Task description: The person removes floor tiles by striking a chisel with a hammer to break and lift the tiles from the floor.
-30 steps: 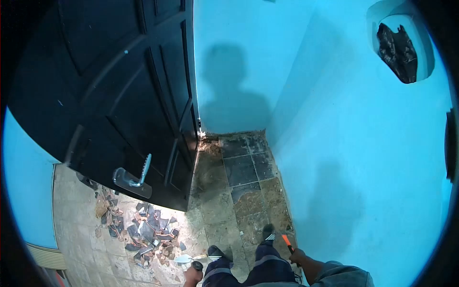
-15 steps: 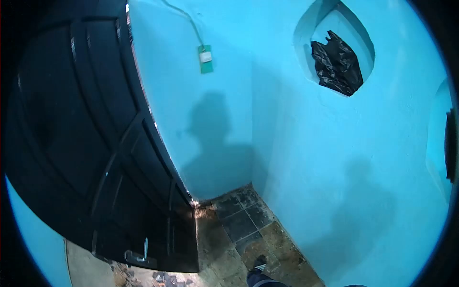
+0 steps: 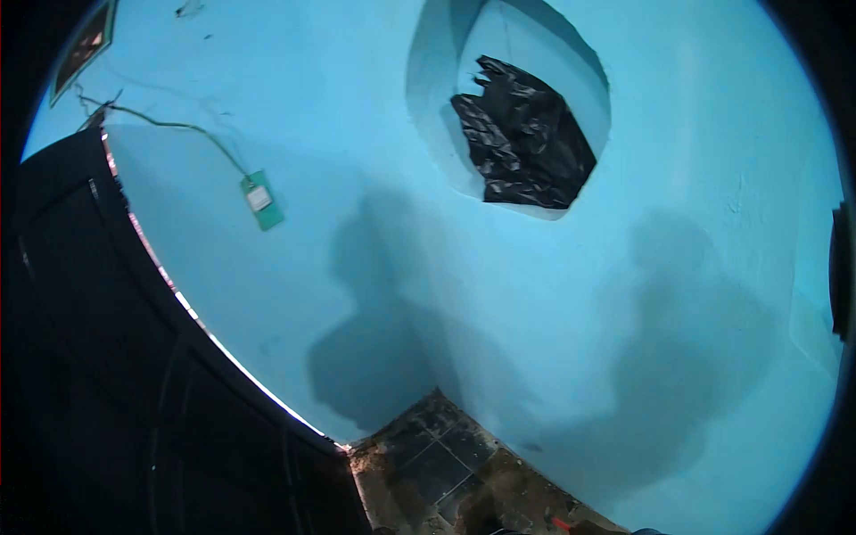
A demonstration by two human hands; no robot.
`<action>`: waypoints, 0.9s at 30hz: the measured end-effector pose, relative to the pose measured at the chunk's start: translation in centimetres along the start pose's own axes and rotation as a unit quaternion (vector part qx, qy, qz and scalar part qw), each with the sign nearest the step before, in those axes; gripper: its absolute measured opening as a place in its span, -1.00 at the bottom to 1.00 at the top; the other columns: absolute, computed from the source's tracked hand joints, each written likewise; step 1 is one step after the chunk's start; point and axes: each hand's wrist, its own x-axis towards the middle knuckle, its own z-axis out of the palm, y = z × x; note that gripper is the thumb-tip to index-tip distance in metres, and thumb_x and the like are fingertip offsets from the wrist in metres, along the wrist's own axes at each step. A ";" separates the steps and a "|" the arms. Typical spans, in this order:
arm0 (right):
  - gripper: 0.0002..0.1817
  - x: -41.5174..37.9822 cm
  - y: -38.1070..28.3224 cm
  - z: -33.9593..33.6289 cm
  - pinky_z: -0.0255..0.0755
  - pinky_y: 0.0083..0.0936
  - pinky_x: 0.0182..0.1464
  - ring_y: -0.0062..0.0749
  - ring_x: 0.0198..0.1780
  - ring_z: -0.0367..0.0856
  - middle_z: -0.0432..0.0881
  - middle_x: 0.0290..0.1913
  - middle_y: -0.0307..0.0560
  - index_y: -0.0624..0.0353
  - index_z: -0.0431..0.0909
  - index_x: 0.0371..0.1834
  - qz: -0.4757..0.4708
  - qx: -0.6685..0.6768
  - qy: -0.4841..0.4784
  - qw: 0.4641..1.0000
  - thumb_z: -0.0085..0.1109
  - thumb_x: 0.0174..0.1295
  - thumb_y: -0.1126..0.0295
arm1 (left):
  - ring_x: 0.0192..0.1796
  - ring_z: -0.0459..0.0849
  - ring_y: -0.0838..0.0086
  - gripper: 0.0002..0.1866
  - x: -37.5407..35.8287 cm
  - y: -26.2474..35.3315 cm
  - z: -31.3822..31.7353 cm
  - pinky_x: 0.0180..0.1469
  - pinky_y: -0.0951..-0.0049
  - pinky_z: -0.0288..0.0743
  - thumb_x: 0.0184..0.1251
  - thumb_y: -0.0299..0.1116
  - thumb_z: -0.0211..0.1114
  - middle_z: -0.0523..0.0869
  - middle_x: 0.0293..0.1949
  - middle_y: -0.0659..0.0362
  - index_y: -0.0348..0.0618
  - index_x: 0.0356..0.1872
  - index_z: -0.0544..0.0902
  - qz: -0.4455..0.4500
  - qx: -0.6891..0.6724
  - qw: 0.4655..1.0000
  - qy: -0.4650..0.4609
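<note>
Neither my left hand nor my right hand is in view. A black plastic bag (image 3: 532, 138), crumpled with a torn upper edge, covers part of a recessed opening (image 3: 437, 107) in the blue wall. A dark panelled door (image 3: 80, 357) fills the lower left, with light showing along its edge. On the wall beside it is a green plate with a white switch or socket (image 3: 259, 198), and a cable (image 3: 169, 123) runs up from it. A small red thing (image 3: 560, 524) shows at the bottom edge, too little of it to name.
Dark, worn floor tiles (image 3: 434, 464) meet the blue walls in a corner. Shadows of a head and shoulders fall on both walls. A framed opening (image 3: 85, 49) is high on the left. Something dark (image 3: 839, 272) stands at the right edge.
My view has tilted up and turned right. The bag and switch plate sit further left, the door handle has left the frame, and the red thing has appeared at the bottom.
</note>
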 end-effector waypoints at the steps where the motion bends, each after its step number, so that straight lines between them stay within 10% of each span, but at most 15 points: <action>1: -0.52 0.4 1.4 0.6 0.65 -0.12 -0.18 -0.06 -0.24 0.80 0.74 -0.36 0.15 0.41 0.58 -0.03 0.011 0.011 0.000 1.000 0.32 0.20 0.17 | -0.25 0.48 0.35 -0.73 -3.6 5.3 0.0 -0.19 0.26 0.45 0.61 -0.11 0.12 0.56 -0.09 0.18 -0.06 0.03 0.57 -0.012 0.055 0.998 -0.018; 11: -0.62 -0.8 8.1 14.1 0.66 -0.20 -0.23 0.07 -0.29 0.78 0.75 -0.18 0.22 0.32 0.60 0.04 0.112 0.209 0.046 0.970 0.14 0.28 0.27 | -0.16 0.46 0.27 -0.70 13.1 19.0 5.4 -0.05 0.20 0.45 0.59 -0.13 0.10 0.54 -0.09 0.11 -0.14 0.05 0.53 0.156 0.385 0.894 -0.169; 14: -0.72 -2.7 7.9 17.3 0.65 -0.07 -0.30 0.14 -0.43 0.74 0.73 -0.29 0.28 0.33 0.67 -0.08 0.297 0.480 -0.005 0.825 0.20 0.22 0.38 | -0.09 0.47 0.21 -0.67 18.8 26.0 11.3 0.00 0.17 0.44 0.57 -0.11 0.09 0.55 -0.05 0.06 -0.16 0.07 0.53 0.222 0.491 0.814 -0.218; 16: -0.70 -2.8 8.3 24.8 0.63 -0.03 -0.37 0.09 -0.41 0.73 0.69 -0.32 0.28 0.35 0.63 -0.04 0.300 0.720 0.110 0.616 0.23 0.19 0.44 | -0.04 0.48 0.17 -0.65 22.2 29.9 14.8 0.04 0.15 0.44 0.56 -0.11 0.09 0.56 -0.02 0.02 -0.17 0.08 0.53 0.264 0.551 0.752 -0.247; 23: -0.64 -11.7 -7.3 26.1 0.62 -0.15 -0.38 -0.01 -0.38 0.74 0.68 -0.36 0.22 0.45 0.59 0.01 0.497 0.735 0.137 0.440 0.23 0.20 0.43 | 0.11 0.51 0.04 -0.58 34.5 43.3 22.4 0.16 0.09 0.43 0.53 -0.08 0.07 0.58 0.08 -0.10 -0.22 0.12 0.54 0.369 0.695 0.532 -0.312; 27: -0.63 -6.9 -16.8 33.8 0.63 -0.25 -0.32 -0.19 -0.32 0.78 0.74 -0.32 0.13 0.39 0.64 0.02 0.523 0.698 0.111 0.476 0.15 0.27 0.34 | 0.20 0.52 -0.03 -0.54 40.8 47.4 24.8 0.23 0.05 0.43 0.51 -0.06 0.06 0.59 0.14 -0.17 -0.25 0.14 0.54 0.403 0.759 0.396 -0.323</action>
